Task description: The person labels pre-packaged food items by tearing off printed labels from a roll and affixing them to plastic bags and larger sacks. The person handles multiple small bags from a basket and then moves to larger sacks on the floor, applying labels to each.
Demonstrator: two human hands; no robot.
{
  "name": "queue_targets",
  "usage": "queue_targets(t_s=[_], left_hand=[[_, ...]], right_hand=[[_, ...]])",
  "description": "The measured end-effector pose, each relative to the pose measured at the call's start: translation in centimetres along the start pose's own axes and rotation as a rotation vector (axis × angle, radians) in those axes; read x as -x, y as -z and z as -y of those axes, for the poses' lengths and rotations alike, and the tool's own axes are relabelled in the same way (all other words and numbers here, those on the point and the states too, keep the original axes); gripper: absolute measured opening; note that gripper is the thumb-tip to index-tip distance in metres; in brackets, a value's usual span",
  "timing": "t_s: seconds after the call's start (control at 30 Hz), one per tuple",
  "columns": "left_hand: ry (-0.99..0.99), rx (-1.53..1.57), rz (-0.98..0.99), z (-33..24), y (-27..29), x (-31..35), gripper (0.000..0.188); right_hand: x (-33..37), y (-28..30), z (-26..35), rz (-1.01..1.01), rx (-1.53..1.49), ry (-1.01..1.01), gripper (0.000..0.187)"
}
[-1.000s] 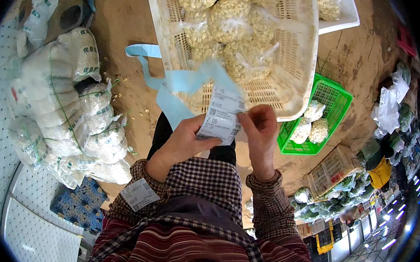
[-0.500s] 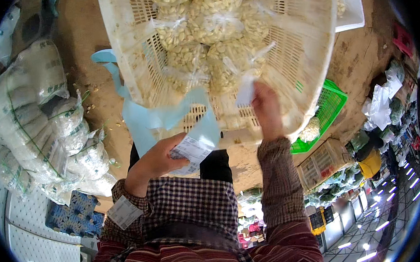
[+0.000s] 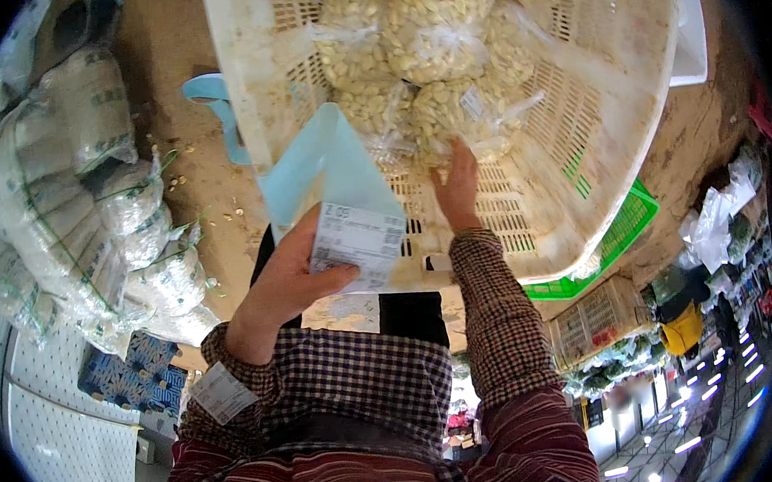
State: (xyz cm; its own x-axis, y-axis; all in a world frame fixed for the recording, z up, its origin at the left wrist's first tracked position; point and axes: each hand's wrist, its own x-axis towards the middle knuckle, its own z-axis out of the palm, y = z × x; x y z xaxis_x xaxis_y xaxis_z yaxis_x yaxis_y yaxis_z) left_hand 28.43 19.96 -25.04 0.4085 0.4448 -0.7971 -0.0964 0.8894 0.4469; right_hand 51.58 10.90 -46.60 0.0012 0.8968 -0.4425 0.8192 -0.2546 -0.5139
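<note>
In my left hand [image 3: 294, 274] is a strip of printed white labels [image 3: 359, 243] on light-blue backing paper [image 3: 322, 160]; the thumb presses on the front label and the backing stands up over the basket's near rim. My right hand [image 3: 459, 187] is open, thumb apart, its fingertips at the near side of a clear plastic bag of pale, clove-like pieces [image 3: 440, 116]. A small white label [image 3: 472, 102] lies on that bag, just beyond the fingers. Several similar tied bags [image 3: 437, 9] fill the cream plastic basket [image 3: 602, 127].
Another label [image 3: 224, 392] sticks to my left sleeve. Large wrapped sacks [image 3: 42, 193] are piled on the left. A green crate [image 3: 639, 214] sits under the basket's right side, with a tan crate [image 3: 599, 311] nearer. Blue backing paper [image 3: 227, 118] trails at the basket's left.
My right hand had a white label in its fingers; that hand has moved left and the label is now on the bag. My left hand has raised the strip slightly.
</note>
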Motion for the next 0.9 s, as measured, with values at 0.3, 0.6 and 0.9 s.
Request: queue_targets(t_s=[0.3,0.6,0.9], left_hand=[[-0.086,-0.169,0.03,-2.0,-2.2,0.6,0.051],[-0.092,-0.253,-0.015,-3.8,-6.6,3.5,0.038],[-0.113,-0.221,-0.008,-3.7,-9.2,4.2,0.026]], right_hand=[[-2.0,5.5,1.0,-0.088,-1.059,-0.619,0.011],[14.0,29.7,7.9,-0.419,-1.753,-0.473,0.009],[31.3,36.7,-7.9,-0.762,-0.681,-0.714,0.016]])
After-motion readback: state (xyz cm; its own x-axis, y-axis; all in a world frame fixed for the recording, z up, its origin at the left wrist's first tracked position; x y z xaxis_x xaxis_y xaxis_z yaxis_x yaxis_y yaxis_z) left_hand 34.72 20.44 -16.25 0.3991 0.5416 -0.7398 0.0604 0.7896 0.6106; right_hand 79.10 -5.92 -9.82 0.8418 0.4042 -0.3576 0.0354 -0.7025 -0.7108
